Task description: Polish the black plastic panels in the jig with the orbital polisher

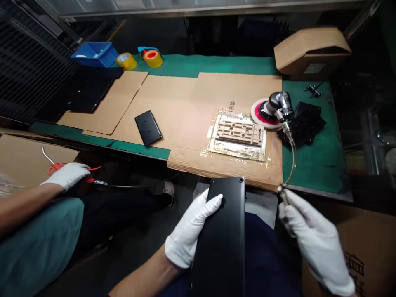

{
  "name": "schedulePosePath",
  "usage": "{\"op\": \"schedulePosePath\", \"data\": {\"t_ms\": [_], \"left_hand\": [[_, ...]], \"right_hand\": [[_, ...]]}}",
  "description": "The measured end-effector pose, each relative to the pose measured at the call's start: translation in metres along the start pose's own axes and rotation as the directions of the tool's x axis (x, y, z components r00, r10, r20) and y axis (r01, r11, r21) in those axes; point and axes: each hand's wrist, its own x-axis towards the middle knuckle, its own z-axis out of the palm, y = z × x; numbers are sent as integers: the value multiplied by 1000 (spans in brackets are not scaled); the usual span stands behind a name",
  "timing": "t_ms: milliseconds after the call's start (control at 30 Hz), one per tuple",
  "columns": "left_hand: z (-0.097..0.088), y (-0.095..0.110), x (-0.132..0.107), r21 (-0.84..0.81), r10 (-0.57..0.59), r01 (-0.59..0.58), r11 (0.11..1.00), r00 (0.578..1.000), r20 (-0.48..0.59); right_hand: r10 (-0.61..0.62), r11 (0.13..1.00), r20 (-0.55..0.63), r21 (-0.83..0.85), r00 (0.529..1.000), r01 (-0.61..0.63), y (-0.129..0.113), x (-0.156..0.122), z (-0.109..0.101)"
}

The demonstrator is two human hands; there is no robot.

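The person's left hand [193,229], white-gloved, has a wide grip on the long edge of a black metal panel [221,247], which is held tilted up just short of the bench [312,152] edge. The right hand [315,241] has a narrow grip pinched on the fitting [284,196] of a clear air hose [293,159] leading to an orbital polisher [272,109]. On the cardboard sheet [185,103] lie a second black panel [148,128] and a foil-lined jig [238,136]. At left, a co-worker's gloved hand [66,175] is on a red-handled tool [57,168].
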Motion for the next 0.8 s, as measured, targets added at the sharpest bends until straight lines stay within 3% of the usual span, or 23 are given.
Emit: {"op": "schedulePosePath", "data": {"t_ms": [100,233,800], "left_hand": [[-4,-3,-3,-9,10,-10,1000,999,-53],[-9,-5,-3,-37,15,-19,999,995,-96],[-2,-3,-3,-21,44,-46,999,996,-82]], "right_hand": [[-192,981,184,66,964,183,-28,-38,21],[-325,946,249,70,912,318,-39,-48,27],[-375,927,365,129,852,353,-31,-42,32]]}}
